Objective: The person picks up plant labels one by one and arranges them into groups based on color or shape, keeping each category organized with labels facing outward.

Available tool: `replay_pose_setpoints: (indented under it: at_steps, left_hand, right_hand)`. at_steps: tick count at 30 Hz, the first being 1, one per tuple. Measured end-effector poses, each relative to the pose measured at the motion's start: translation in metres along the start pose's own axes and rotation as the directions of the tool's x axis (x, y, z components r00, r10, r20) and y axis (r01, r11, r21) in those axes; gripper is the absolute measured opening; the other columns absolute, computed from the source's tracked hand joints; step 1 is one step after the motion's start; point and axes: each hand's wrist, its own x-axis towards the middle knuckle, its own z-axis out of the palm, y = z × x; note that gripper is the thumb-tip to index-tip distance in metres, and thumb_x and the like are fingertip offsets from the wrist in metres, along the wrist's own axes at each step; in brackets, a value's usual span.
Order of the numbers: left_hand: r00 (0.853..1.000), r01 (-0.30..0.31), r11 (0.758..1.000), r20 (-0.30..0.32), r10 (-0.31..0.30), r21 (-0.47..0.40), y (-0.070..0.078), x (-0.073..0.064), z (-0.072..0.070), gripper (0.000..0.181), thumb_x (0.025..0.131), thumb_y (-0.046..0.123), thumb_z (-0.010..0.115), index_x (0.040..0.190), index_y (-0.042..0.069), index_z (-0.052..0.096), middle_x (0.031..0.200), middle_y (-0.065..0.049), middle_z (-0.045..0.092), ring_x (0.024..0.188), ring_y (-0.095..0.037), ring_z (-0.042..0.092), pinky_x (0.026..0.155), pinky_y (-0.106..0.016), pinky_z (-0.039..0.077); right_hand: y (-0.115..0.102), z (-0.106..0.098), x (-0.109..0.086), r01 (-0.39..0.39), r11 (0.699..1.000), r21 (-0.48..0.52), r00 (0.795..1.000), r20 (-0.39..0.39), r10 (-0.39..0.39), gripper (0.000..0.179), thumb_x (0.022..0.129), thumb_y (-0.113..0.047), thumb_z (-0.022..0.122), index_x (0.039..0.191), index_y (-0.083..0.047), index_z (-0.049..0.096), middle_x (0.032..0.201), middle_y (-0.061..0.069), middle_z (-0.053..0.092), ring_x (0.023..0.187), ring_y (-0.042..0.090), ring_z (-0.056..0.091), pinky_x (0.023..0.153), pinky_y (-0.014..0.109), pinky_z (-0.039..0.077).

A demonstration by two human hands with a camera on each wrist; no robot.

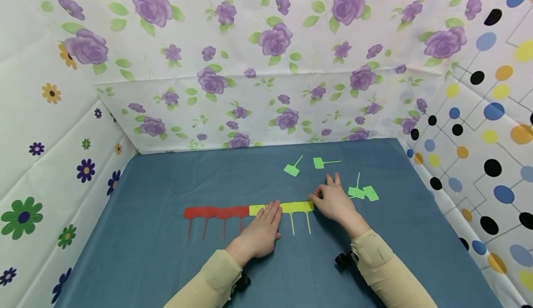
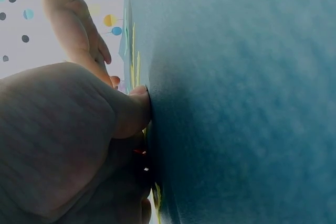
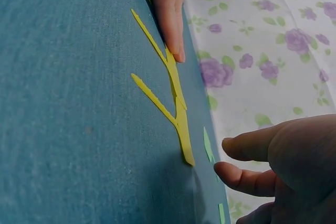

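Observation:
A row of flat tags with thin ridged tails, like cable tie labels, lies on the blue cloth. Red tags (image 1: pixel 216 212) form its left part and yellow tags (image 1: pixel 296 206) its right part, tails toward me. My left hand (image 1: pixel 260 234) rests with straight fingers on the middle of the yellow tags, covering some of them. Just off the right end of the row is my right hand (image 1: pixel 335 204). In the right wrist view its thumb and index finger (image 3: pixel 247 145) are apart, with nothing between them, beside the last yellow tag (image 3: pixel 184 140).
Several green tags lie behind and right of the row: one green tag (image 1: pixel 291 170) at an angle, another green tag (image 1: pixel 319 163) sideways, and an overlapping green cluster (image 1: pixel 370 193). Patterned cloth walls (image 1: pixel 250 90) border the blue cloth (image 1: pixel 145 271) at back and sides.

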Motion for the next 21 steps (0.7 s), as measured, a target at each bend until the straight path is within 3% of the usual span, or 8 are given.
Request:
replay_pose_setpoints:
  at_steps: [10, 21]
  left_hand:
    - [1.000, 0.004, 1.000, -0.012, -0.004, -0.002, -0.003, 0.004, 0.007, 0.069, 0.115, 0.030, 0.050, 0.171, 0.003, 0.020, 0.180, -0.014, 0.005, 0.165, -0.031, 0.003, 0.133, -0.049, 0.013]
    - [0.998, 0.038, 0.999, 0.042, -0.039, 0.028, 0.005, 0.001, -0.005, 0.068, 0.116, 0.031, 0.048, 0.172, 0.005, 0.019, 0.180, -0.013, 0.005, 0.165, -0.029, 0.003, 0.134, -0.046, 0.011]
  right_hand:
    - [-0.004, 0.002, 0.005, 0.002, 1.000, 0.002, 1.000, -0.003, -0.002, 0.025, 0.106, -0.032, 0.070, 0.109, -0.008, 0.078, 0.165, 0.042, 0.024, 0.157, 0.060, 0.003, 0.120, 0.072, 0.031]
    - [-0.005, -0.004, 0.025, -0.005, 0.999, -0.053, 1.000, 0.026, 0.006, 0.044, 0.107, -0.033, 0.068, 0.141, -0.006, 0.070, 0.168, 0.039, 0.022, 0.159, 0.057, 0.000, 0.122, 0.073, 0.025]
